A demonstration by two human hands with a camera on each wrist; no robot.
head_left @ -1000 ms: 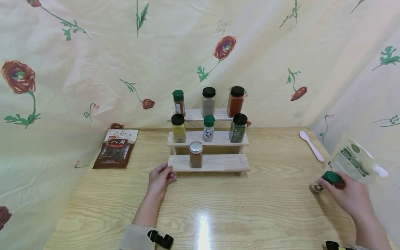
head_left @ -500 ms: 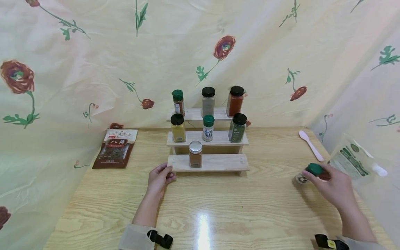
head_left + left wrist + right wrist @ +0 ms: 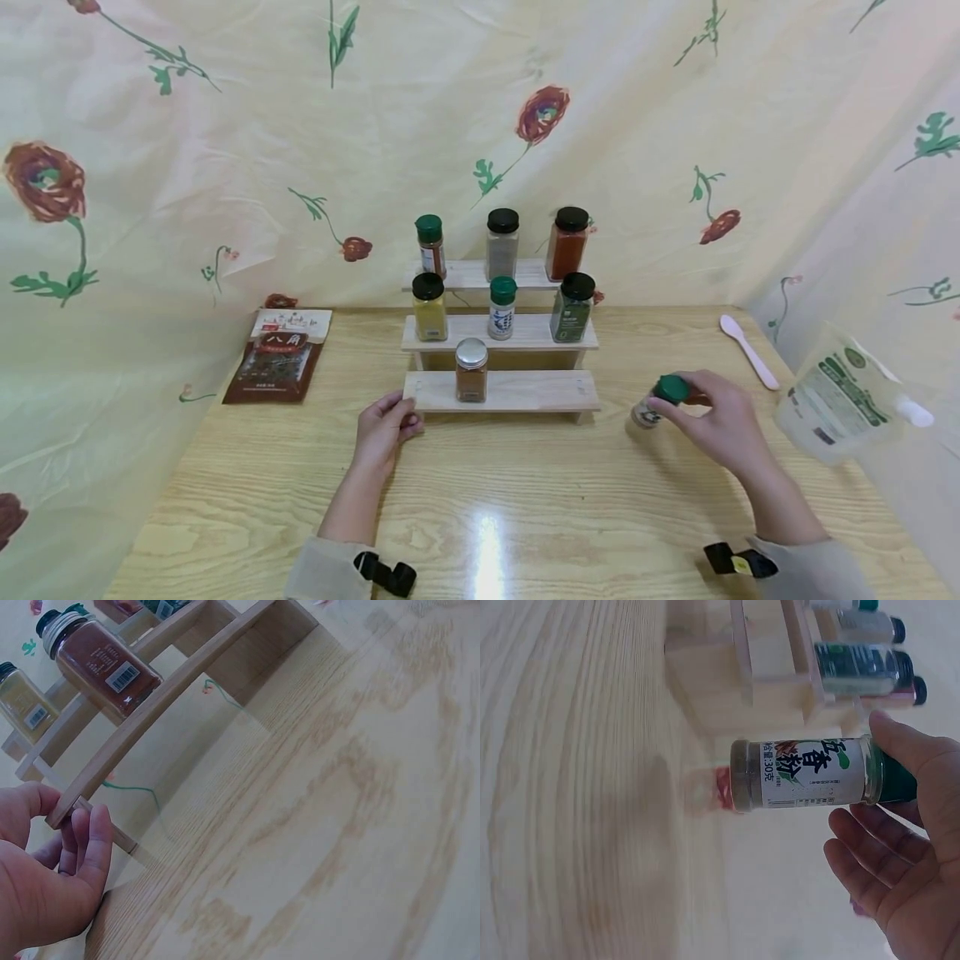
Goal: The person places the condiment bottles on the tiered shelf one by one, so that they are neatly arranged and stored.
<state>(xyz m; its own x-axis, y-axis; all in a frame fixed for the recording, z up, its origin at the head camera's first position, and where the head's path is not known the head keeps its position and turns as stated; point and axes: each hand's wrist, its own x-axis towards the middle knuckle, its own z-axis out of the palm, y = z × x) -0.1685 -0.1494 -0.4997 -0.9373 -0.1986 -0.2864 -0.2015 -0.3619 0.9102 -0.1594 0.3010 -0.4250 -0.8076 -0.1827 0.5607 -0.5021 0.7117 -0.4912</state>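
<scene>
A three-step wooden rack (image 3: 532,392) stands mid-table. My left hand (image 3: 384,433) pinches the left end of its lowest shelf, thumb above and fingers beneath, as the left wrist view shows. To the right of the rack, my right hand (image 3: 716,421) grips a small spice bottle (image 3: 802,774) by its green cap, tilted and held off the table. A silver-capped jar of brown spice (image 3: 471,371) stands left of centre on the lowest shelf. The middle shelf bears a yellow jar (image 3: 430,312), a green-capped white bottle (image 3: 502,312) and a dark green jar (image 3: 570,312).
The top shelf carries a green-capped bottle (image 3: 431,250), a grey jar (image 3: 502,248) and a red jar (image 3: 566,248). A brown packet (image 3: 277,358) lies at left. At right are a pink spoon (image 3: 750,354) and a clear spouted pouch (image 3: 832,400).
My right hand has carried the spice bottle leftward from beside the pouch towards the rack, leaving the pouch fully visible. The left hand has stayed on the shelf end.
</scene>
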